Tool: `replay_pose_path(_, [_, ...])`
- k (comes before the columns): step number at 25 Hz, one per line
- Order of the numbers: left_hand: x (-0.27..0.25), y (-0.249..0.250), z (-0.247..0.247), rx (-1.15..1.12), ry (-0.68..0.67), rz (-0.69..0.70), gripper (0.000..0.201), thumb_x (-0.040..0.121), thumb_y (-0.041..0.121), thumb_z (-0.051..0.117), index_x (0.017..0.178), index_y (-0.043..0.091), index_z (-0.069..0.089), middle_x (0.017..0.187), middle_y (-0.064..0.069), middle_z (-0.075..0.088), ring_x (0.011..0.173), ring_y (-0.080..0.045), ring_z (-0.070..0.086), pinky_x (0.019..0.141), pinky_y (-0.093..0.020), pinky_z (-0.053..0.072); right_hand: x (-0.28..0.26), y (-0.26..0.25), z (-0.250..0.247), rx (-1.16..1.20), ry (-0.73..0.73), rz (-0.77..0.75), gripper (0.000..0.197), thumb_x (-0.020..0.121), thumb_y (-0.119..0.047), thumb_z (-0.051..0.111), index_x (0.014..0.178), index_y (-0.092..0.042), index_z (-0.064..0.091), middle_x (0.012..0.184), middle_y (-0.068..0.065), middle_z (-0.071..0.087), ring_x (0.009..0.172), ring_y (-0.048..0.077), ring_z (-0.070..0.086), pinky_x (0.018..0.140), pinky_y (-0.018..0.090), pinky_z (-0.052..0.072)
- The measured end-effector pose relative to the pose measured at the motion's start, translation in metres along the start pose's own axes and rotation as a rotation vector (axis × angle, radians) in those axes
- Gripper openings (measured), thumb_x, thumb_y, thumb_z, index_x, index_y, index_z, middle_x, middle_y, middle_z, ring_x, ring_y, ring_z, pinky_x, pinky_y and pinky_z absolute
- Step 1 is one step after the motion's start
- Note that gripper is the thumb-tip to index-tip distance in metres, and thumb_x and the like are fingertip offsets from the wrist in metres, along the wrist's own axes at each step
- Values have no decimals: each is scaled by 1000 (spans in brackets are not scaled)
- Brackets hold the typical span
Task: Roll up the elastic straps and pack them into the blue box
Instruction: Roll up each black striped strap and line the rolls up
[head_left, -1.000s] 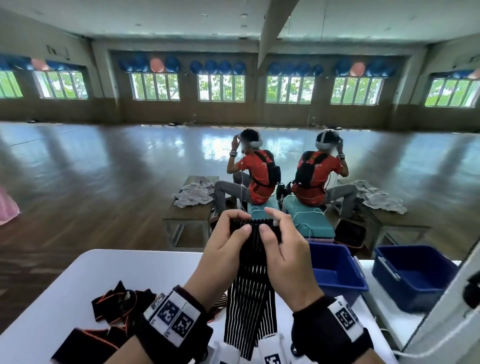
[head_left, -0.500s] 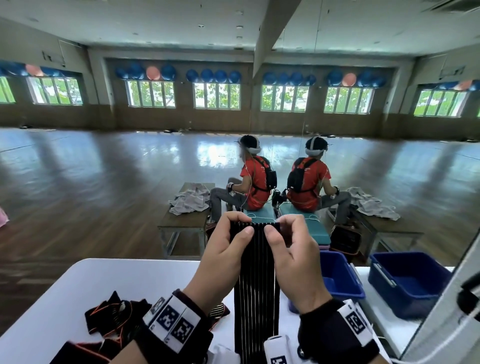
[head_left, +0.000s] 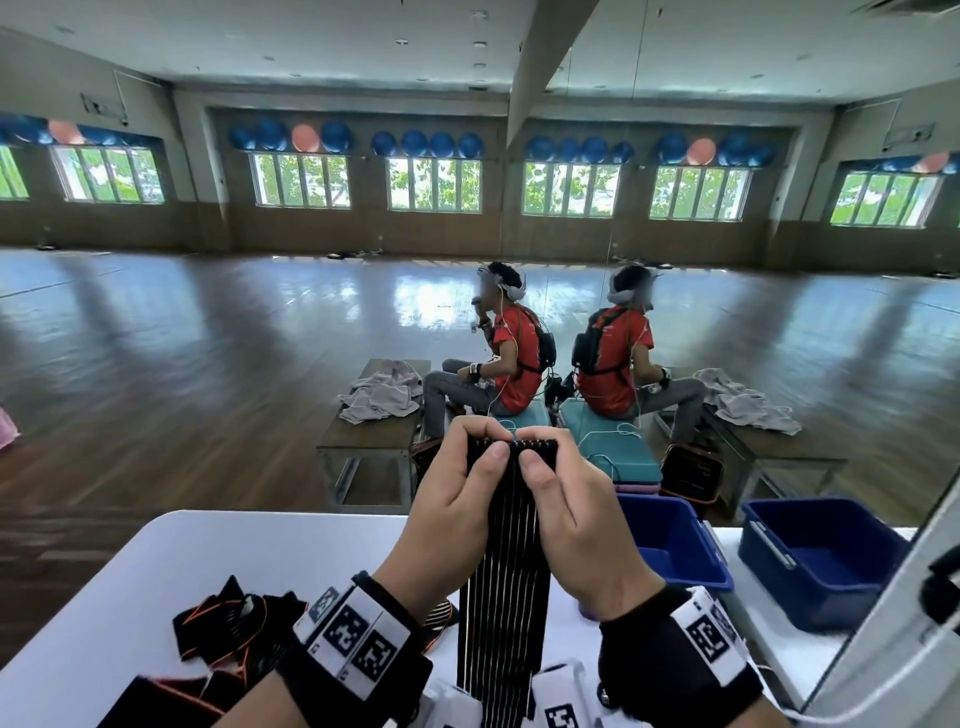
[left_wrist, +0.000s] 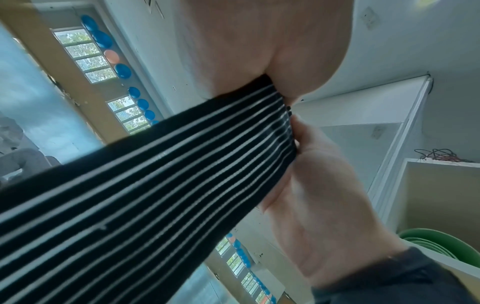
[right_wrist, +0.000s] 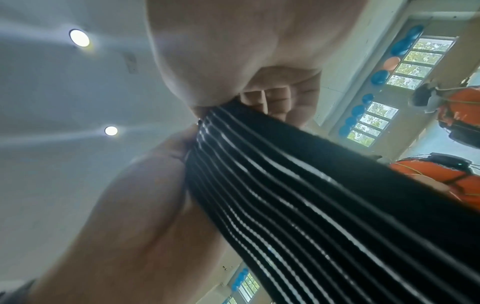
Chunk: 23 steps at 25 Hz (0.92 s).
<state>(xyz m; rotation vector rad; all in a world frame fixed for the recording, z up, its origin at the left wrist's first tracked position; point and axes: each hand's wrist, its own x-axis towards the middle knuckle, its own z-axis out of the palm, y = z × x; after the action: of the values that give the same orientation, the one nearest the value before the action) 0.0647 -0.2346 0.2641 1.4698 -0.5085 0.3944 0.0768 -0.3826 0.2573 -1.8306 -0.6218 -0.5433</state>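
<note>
Two hands are raised above a white tabletop (head_left: 218, 561), both gripping the top edge of one black elastic strap (head_left: 506, 582) with thin white stripes running along its length. The left hand (head_left: 452, 504) has its thumb pressed on the near face of the strap and its fingers curled over the far side. The right hand (head_left: 571, 514) mirrors it, thumb on the near face and fingers folded behind. The two thumbs sit side by side, almost touching, at the strap's upper end. From the hands, the strap hangs straight down toward the person and runs out of the bottom of the head view.

The left wrist view shows the striped strap (left_wrist: 161, 185) stretching from the pinch toward the camera, with the right hand (left_wrist: 319, 205) gripping the same end opposite. The right wrist view shows the strap (right_wrist: 311, 205) the same way, with the curled fingers (right_wrist: 265, 98) of the left hand closed over its end.

Below and left of the left hand, a loose heap of black straps with orange edging (head_left: 228, 634) lies on the tabletop. Just right of the right hand and lower, the blue box (head_left: 675, 551) stands open at the tabletop's far right corner. Further right, a mirror shows a second image of the blue box (head_left: 815, 566).

Both wrists wear black bands with square printed markers.
</note>
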Motion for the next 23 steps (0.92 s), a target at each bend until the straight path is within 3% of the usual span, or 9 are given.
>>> replay_pose_path(3, [4, -8, -5, 19, 16, 5, 10, 102, 25, 50, 106, 22, 59, 87, 4, 61, 77, -11, 57, 67, -25, 50, 8, 5, -4, 113, -43, 86, 18, 92, -37, 54, 92, -22, 65, 77, -6, 66, 70, 13, 62, 61, 40, 50])
replay_pose_path(5, [4, -15, -10, 33, 32, -17, 11, 100, 29, 55, 107, 23, 60, 91, 3, 63, 80, -13, 60, 70, -28, 52, 11, 14, -8, 152, -43, 170, 17, 84, -35, 63, 82, -18, 66, 60, -9, 52, 53, 7, 47, 51, 27, 41])
replay_pose_path(7, [4, -23, -16, 114, 133, -39, 17, 94, 40, 62, 105, 27, 61, 95, 5, 66, 85, -12, 64, 74, -26, 54, 10, 24, -9, 225, -53, 201, 10, 85, -27, 68, 88, -19, 73, 57, -8, 48, 49, 2, 43, 49, 15, 40])
replay_pose_path(9, [3, -31, -25, 191, 291, -88, 25, 88, 55, 60, 82, 31, 62, 78, 9, 64, 72, -7, 60, 66, -20, 49, 6, 35, -11, 233, -58, 207, 12, 88, -23, 68, 97, -24, 77, 58, -8, 54, 51, 2, 48, 50, 13, 42])
replay_pose_path(12, [0, -42, -32, 219, 264, -379, 62, 90, 68, 47, 53, 20, 60, 53, 4, 53, 49, -10, 47, 48, -20, 38, -6, 49, -11, 208, -46, 241, 17, 91, -22, 67, 101, -31, 76, 72, 0, 72, 61, 10, 63, 51, 25, 49])
replay_pose_path(15, [-6, -54, -29, 139, 107, -661, 58, 98, 58, 48, 64, 16, 69, 59, -2, 62, 44, -13, 49, 44, -22, 33, -24, 61, -3, 148, -25, 231, 24, 88, -13, 69, 101, -32, 76, 84, 0, 75, 75, 16, 71, 60, 30, 59])
replay_pose_path(18, [-13, -65, -26, 7, 65, -679, 40, 102, 34, 53, 70, 19, 69, 68, -3, 61, 47, -12, 49, 45, -24, 33, -42, 70, 0, 304, 9, 402, 20, 82, -8, 59, 87, -25, 67, 87, 10, 74, 75, 24, 74, 69, 46, 63])
replay_pose_path(20, [-23, -74, -26, 26, -3, -655, 34, 105, 29, 50, 78, 17, 68, 66, 0, 57, 49, -10, 49, 44, -23, 34, -51, 77, 2, 540, 8, 685, 15, 85, -25, 56, 83, -16, 68, 87, 22, 72, 67, 26, 72, 75, 55, 60])
replay_pose_path(23, [-45, -97, -22, 107, -179, -641, 31, 107, 27, 47, 84, 16, 66, 62, 5, 58, 52, -11, 52, 45, -23, 40, -63, 96, 15, 657, -174, 999, 60, 93, -60, 52, 112, -7, 72, 115, 28, 70, 103, 39, 70, 99, 60, 50])
